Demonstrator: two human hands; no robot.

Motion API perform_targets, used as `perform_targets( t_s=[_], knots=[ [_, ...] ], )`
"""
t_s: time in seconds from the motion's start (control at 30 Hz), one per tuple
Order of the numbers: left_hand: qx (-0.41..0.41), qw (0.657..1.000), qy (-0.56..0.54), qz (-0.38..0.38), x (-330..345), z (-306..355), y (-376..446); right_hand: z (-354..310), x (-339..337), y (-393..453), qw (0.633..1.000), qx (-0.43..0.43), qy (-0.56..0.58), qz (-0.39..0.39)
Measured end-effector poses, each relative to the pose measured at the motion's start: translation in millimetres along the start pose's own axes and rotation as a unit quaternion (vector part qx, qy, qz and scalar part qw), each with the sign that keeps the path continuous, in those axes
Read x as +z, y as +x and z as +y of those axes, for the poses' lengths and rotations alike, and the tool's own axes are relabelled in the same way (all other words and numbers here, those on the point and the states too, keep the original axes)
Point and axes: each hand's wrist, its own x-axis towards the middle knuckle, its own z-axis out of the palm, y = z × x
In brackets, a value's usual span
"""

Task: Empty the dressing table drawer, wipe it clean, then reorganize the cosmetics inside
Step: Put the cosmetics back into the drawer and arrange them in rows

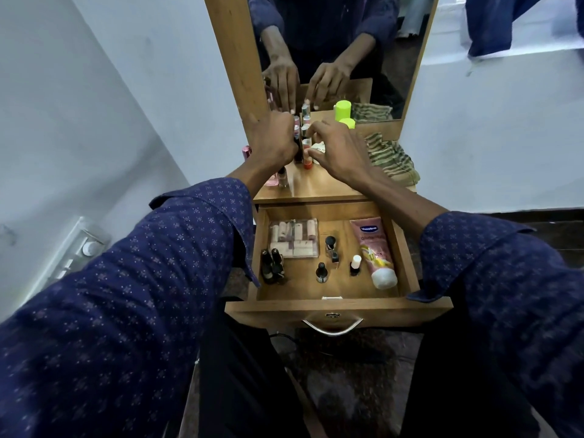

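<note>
The wooden drawer (338, 306) is pulled open. It holds a clear box of lipsticks (294, 238), two dark nail polish bottles (271, 268), three more small bottles (321, 273) and a pink Vaseline tube (376, 251). On the tabletop (316, 184) above it stands a cluster of small bottles (306, 129). My left hand (275, 137) grips a dark tube (298, 154) at the cluster's left side. My right hand (339, 150) curls its fingers and thumb round a white-labelled bottle (319, 149) on the cluster's right side, beside an orange-based bottle (308, 165).
A pink bottle (271, 180), a clear bottle (283, 178) and a pink tube (246, 151) stand at the tabletop's left. A green-capped container (347, 122) and a striped cloth (392, 159) lie at the right. The mirror (331, 42) rises behind. White walls flank the table.
</note>
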Motion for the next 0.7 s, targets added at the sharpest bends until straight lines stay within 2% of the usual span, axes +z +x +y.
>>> perform_targets(
  t_s=[0.2,0.53,0.7],
  knots=[
    [-0.013,1.0,0.003,0.007,13.7,-1.2,4.5,-2.7,2.4,-1.8,0.999,0.022,0.041,0.012],
    [-0.017,0.999,-0.026,0.018,-2.4,12.5,-11.8,1.5,-7.9,-17.7,0.994,0.037,0.099,0.027],
    [0.015,0.997,-0.024,0.071,-21.2,23.3,-31.4,-2.3,-19.2,-34.1,0.992,0.06,0.105,0.045]
  ],
)
